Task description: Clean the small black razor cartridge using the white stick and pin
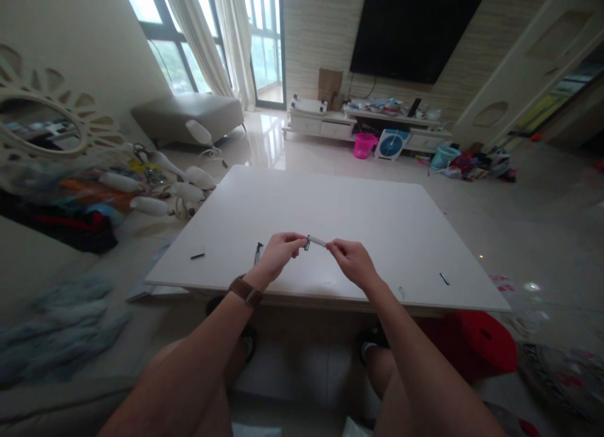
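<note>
Both my hands hold what looks like a small razor (pixel 318 241) just above the white table. It has a pale, stick-like handle and a short dark head with a green edge set crosswise. My left hand (pixel 282 251), with a brown-strapped watch on the wrist, pinches the head end between thumb and fingers. The far end of the handle is gripped by the fingertips of my right hand (pixel 349 258). Beside my left hand lies a thin dark T-shaped thing (pixel 257 253), partly hidden by it. A small black bar (pixel 197 256) rests further left.
On the white table (pixel 340 204), a small dark green bar (pixel 444 278) lies near the right edge. A red stool (pixel 486 342) stands by the front right corner. White lamp shades (pixel 189 188) crowd the left side. Beyond are a pink basket (pixel 364 146) and a box fan (pixel 391 144).
</note>
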Motion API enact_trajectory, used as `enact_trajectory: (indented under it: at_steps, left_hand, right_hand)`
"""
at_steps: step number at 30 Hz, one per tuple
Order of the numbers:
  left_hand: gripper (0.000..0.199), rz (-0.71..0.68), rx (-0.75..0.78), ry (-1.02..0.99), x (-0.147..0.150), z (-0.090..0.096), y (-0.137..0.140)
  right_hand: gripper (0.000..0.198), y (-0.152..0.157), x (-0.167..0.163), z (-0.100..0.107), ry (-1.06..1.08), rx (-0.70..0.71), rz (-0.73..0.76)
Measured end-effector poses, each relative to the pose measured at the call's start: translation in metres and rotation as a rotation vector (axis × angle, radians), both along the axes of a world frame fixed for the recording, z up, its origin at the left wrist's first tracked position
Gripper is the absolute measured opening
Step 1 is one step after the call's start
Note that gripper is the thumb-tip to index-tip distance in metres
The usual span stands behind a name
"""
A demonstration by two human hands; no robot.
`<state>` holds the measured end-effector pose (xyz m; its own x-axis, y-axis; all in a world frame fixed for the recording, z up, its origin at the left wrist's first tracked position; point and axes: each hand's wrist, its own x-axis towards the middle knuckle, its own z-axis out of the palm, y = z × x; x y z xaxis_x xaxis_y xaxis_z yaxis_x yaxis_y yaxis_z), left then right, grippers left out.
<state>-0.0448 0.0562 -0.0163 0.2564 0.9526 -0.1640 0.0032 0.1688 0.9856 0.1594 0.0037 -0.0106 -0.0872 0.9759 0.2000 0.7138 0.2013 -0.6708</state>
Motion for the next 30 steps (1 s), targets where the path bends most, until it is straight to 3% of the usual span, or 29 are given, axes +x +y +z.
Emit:
enact_trajectory:
  at_steps: [3, 8, 13, 18, 23, 28, 30]
  left_hand:
    - [0.021, 0.018, -0.006, 0.028, -0.0028, 0.0003, 0.003]
    - [0.021, 0.03, 0.001, 0.033, -0.0045, 0.0015, 0.0034]
    - [0.022, 0.026, 0.012, 0.031, -0.0036, 0.0019, 0.0017]
    - [0.022, 0.007, 0.011, 0.043, -0.0018, 0.0009, 0.0014]
    - [0.021, 0.016, 0.009, 0.037, -0.0024, 0.0018, 0.0018]
    - [0.023, -0.012, 0.002, 0.019, -0.0031, 0.0024, 0.0012]
    - [0.023, -0.011, -0.01, 0.018, -0.003, 0.0016, 0.0015]
  right_hand:
    - [0.04, -0.0017, 0.0025, -0.0014, -0.019, -0.09, 0.116]
    - [0.042, -0.0029, 0.0026, -0.0037, 0.006, 0.006, -0.021]
    - [0.039, -0.0055, 0.0003, -0.0018, -0.052, -0.028, 0.167]
    - [0.039, -0.0053, -0.0001, -0.003, -0.028, 0.067, -0.002]
    - [0.04, -0.0078, -0.0035, -0.0043, -0.099, -0.008, 0.17]
    - [0.04, -0.0062, -0.0035, -0.0056, -0.045, 0.053, 0.019]
    - [0.039, -0.0058, -0.0041, -0.0067, -0.063, 0.026, 0.058]
